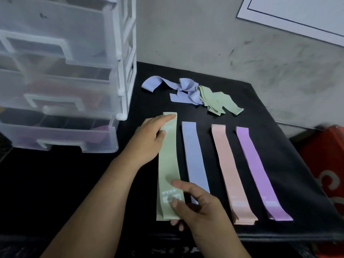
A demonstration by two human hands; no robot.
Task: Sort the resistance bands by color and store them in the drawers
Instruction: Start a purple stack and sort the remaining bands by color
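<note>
Four flat stacks of resistance bands lie side by side on the black table (283, 131): the green stack (168, 164), then the blue stack (195, 159), the pink stack (229, 168) and the purple stack (256, 168). Both hands are on the green one. The left hand (149, 140) rests on its far end with the fingers stretched out and nothing gripped. The right hand (197, 205) pinches its near end, with the thumb on top and the fingertips showing under the edge. Behind the row, loose blue bands (184, 90) and loose green bands (216, 101) lie twisted and touching each other. On the left stands a translucent drawer unit (61, 81) in a white frame; something purple shows through its lowest drawer. A white sheet (297, 12) hangs on the wall, and a red object (325, 155) is beside the table on the right.
</note>
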